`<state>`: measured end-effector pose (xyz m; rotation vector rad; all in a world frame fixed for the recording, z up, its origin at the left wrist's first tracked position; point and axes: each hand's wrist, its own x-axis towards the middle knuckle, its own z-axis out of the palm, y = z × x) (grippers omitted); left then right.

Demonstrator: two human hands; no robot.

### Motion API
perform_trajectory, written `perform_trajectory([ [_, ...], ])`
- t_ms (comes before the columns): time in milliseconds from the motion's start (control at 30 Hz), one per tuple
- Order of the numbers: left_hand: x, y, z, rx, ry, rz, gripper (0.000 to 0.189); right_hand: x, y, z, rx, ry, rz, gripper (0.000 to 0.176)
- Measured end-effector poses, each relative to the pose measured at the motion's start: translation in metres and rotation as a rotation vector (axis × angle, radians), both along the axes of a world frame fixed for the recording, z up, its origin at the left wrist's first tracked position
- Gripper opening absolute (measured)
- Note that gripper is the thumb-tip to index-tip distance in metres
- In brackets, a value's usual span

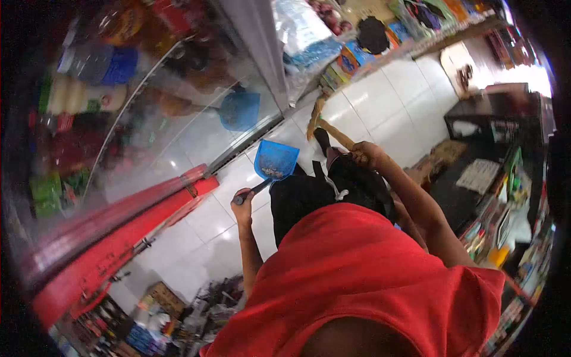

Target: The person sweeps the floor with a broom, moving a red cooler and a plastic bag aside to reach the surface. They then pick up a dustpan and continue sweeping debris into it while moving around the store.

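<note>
My left hand (241, 205) is closed around the dark handle of a blue dustpan (285, 155). Grey dirt and bits lie in the pan, which is held low over the tiles in front of my legs. On the other side, my right hand (367, 156) grips a straw-coloured broom (336, 135) near the end of its handle. The broom reaches forward past my foot, and its head (316, 113) fans out toward the base of the shelf with goods. A gap of floor separates the dustpan from the broom head.
A glass-door cooler (178, 119) with bottles and a red lower edge (131, 238) stands on my left. Ahead is a shelf of packets and onions (333, 24). A black cabinet (488, 160) stands right, with white tiles (380, 95) between. Clutter (208, 309) covers the floor behind left.
</note>
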<state>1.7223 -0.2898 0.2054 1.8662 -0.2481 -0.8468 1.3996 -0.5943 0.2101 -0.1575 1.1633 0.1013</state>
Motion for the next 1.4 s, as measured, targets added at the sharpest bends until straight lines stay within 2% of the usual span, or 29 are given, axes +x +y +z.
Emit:
perform_trajectory([
  [33,0.003,0.001,0.002,0.002,0.001,-0.039,0.015,0.000,0.017,0.005,0.002,0.001,-0.039,0.013],
  [100,0.003,-0.012,-0.005,-0.005,0.056,-0.031,0.015,0.011,0.043,0.011,-0.480,0.193,0.112,0.018],
  [167,0.007,-0.010,-0.012,0.010,0.047,-0.115,0.015,0.026,0.072,0.031,-0.530,0.116,-0.028,0.025],
  [233,0.008,-0.014,-0.029,-0.015,0.050,-0.163,0.016,0.024,0.090,-0.009,-0.629,0.149,0.060,0.031],
  [267,0.006,-0.018,-0.030,-0.017,0.062,-0.182,0.016,0.032,0.091,0.026,-0.569,0.186,0.000,0.031],
  [300,0.001,-0.024,-0.027,0.022,0.035,-0.208,0.017,0.030,0.097,0.000,-0.553,0.080,-0.022,0.040],
  [367,0.001,-0.036,-0.035,0.016,0.065,-0.263,0.018,0.051,0.085,0.043,-0.508,0.172,-0.131,0.048],
  [433,-0.005,-0.047,-0.027,0.057,0.004,-0.362,0.018,0.051,0.086,-0.006,-0.463,0.107,-0.194,0.054],
  [467,-0.006,-0.050,-0.033,0.060,-0.016,-0.393,0.019,0.048,0.078,-0.006,-0.411,0.185,-0.168,0.051],
  [567,-0.020,-0.071,-0.023,0.071,-0.021,-0.465,0.020,0.014,0.082,-0.177,-0.572,0.393,-0.028,0.041],
  [633,-0.023,-0.079,-0.019,0.113,-0.071,-0.513,0.021,-0.042,0.072,-0.186,-0.560,0.548,0.033,0.029],
  [700,-0.033,-0.092,-0.012,0.125,-0.045,-0.507,0.020,-0.094,0.067,-0.190,-0.503,0.649,-0.030,0.023],
  [767,-0.043,-0.105,0.001,0.142,-0.112,-0.557,0.019,-0.153,0.061,-0.208,-0.304,0.408,-0.317,0.016],
  [800,-0.045,-0.109,0.003,0.127,-0.098,-0.548,0.019,-0.170,0.051,-0.185,-0.236,0.461,-0.295,0.014],
  [833,-0.048,-0.110,0.003,0.138,-0.099,-0.543,0.019,-0.179,0.047,-0.157,-0.393,0.497,-0.264,0.022],
  [900,-0.054,-0.115,0.000,0.135,-0.086,-0.534,0.019,-0.190,0.045,-0.130,-0.490,0.580,-0.158,0.037],
  [967,-0.060,-0.120,-0.002,0.121,-0.084,-0.535,0.019,-0.177,0.056,-0.085,-0.538,0.635,-0.198,0.033],
  [1000,-0.063,-0.122,-0.005,0.115,-0.090,-0.550,0.019,-0.173,0.073,-0.085,-0.536,0.652,-0.182,0.039],
  [1067,-0.070,-0.128,-0.010,0.103,-0.091,-0.574,0.020,-0.167,0.097,-0.059,-0.565,0.546,-0.174,0.050],
  [1167,-0.084,-0.139,-0.019,0.073,-0.116,-0.627,0.019,-0.162,0.121,-0.043,-0.406,0.412,-0.293,0.054],
  [1233,-0.092,-0.147,-0.026,0.061,-0.124,-0.646,0.018,-0.170,0.123,-0.057,-0.304,0.356,-0.305,0.047],
  [1300,-0.104,-0.160,-0.028,0.078,-0.107,-0.672,0.018,-0.193,0.108,-0.091,-0.293,0.409,-0.308,0.030],
  [1333,-0.108,-0.167,-0.027,0.098,-0.092,-0.688,0.018,-0.212,0.095,-0.120,-0.316,0.472,-0.091,0.034],
  [1367,-0.112,-0.176,-0.023,0.109,-0.099,-0.699,0.018,-0.235,0.084,-0.149,-0.333,0.533,-0.050,0.030],
  [1400,-0.118,-0.187,-0.019,0.145,-0.080,-0.725,0.019,-0.256,0.065,-0.155,-0.362,0.554,-0.037,0.030],
])
